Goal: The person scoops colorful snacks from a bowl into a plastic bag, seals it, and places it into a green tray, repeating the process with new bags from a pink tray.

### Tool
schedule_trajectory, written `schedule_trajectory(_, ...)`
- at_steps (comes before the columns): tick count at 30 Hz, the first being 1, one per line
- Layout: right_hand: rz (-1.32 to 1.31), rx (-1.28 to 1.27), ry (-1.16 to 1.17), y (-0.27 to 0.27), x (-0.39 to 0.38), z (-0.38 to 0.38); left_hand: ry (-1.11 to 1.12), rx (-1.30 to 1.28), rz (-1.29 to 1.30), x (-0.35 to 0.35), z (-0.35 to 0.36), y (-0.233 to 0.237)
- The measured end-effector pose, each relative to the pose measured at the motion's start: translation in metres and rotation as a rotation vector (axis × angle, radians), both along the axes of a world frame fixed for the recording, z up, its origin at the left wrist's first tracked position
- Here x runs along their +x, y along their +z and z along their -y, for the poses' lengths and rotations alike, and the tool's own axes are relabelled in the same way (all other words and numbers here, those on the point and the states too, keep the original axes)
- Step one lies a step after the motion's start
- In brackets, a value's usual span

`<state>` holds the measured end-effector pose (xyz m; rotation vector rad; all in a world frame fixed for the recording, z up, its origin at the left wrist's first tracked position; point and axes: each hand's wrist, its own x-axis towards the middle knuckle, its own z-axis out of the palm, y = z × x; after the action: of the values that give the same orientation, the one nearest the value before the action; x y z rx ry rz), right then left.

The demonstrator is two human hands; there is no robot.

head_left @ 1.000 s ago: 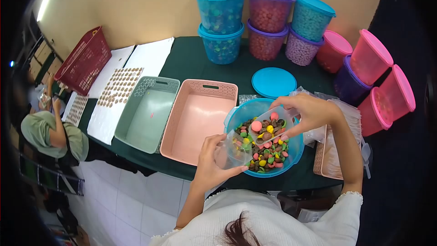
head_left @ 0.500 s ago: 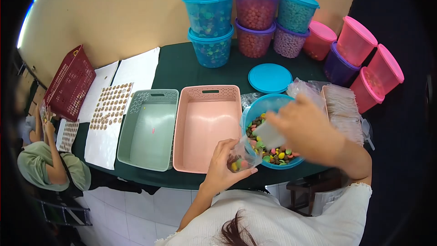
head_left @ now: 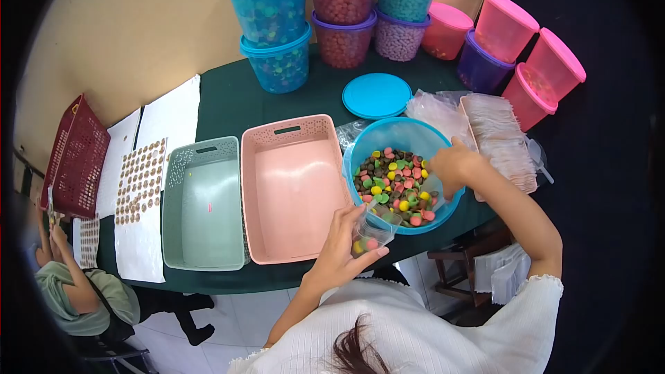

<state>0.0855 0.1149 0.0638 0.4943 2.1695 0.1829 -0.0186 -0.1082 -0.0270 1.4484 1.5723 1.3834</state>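
My left hand (head_left: 339,248) is wrapped round a clear plastic bag (head_left: 376,225) with some coloured pieces at its bottom. The bag is at the near rim of a round blue tub (head_left: 352,201). Inside the tub lie brown, pink, green and yellow pieces (head_left: 398,183). At the tub's right side, my right hand (head_left: 454,166) is closed on a translucent scoop (head_left: 433,190), whose lower part is among the pieces. A blue lid (head_left: 377,95) lies behind the tub.
A pink basket (head_left: 294,194) and a green basket (head_left: 204,208) stand left of the tub. Lidded tubs (head_left: 280,66) line the back. Plastic packets (head_left: 495,131) are at the right. A co-worker (head_left: 86,287) sits far left by a maroon basket (head_left: 76,159).
My right hand has moved back and right from over the tub's middle, with the scoop now lower at its right side. The camera view has shifted; my left hand still holds the bag.
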Motion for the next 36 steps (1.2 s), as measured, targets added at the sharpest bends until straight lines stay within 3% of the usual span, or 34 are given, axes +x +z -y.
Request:
schedule_trajectory(3, -0.2, -0.193, 0.018, -0.011, 0.01, -0.007, 0.022, 0.049, 0.113, 0.005, -0.001, -0.004)
schedule_trajectory(5, -0.186, -0.266, 0.036, -0.021, 0.012, -0.011, 0.047, 0.037, -0.012, 0.006, -0.001, -0.003)
schedule_trajectory(7, -0.429, -0.469, 0.058, -0.033, 0.015, -0.013, 0.088, 0.035, -0.038, 0.009, -0.003, 0.0)
schedule_trajectory(10, -0.558, -0.583, -0.031, -0.046, 0.014, -0.021, 0.184, 0.029, -0.076, 0.017, -0.003, 0.0)
schedule_trajectory(14, -0.644, -0.719, 0.034, -0.043, 0.015, -0.036, 0.256, 0.021, -0.02, 0.03, -0.004, 0.002)
schedule_trajectory(16, -0.827, -0.749, 0.129, -0.041, 0.016, -0.048, 0.328, 0.038, -0.028, 0.04, -0.006, 0.005)
schedule_trajectory(20, -0.91, -0.789, 0.148, 0.003, 0.017, -0.058, 0.47, 0.034, -0.07, 0.057, -0.014, 0.015)
schedule_trajectory(21, -0.902, -0.797, 0.169, 0.019, 0.017, -0.056, 0.524, 0.025, -0.085, 0.061, -0.018, 0.018)
schedule_trajectory(23, -0.889, -0.531, 0.377, 0.049, 0.016, -0.043, 0.597, 0.019, -0.104, 0.066, -0.023, 0.021)
schedule_trajectory(27, -0.901, -0.488, 0.652, 0.054, 0.016, -0.029, 0.672, 0.006, -0.199, 0.078, -0.031, 0.026)
schedule_trajectory(32, -0.782, -0.505, 0.542, 0.063, 0.024, -0.043, 0.755, 0.038, -0.22, 0.094, -0.036, 0.024)
schedule_trajectory(35, -0.728, -0.624, 0.535, 0.043, 0.021, -0.059, 0.81, -0.001, -0.158, 0.103, -0.04, 0.027)
schedule_trajectory(36, -0.74, -0.766, 0.439, 0.035, 0.02, -0.068, 0.826, 0.011, -0.139, 0.105, -0.04, 0.025)
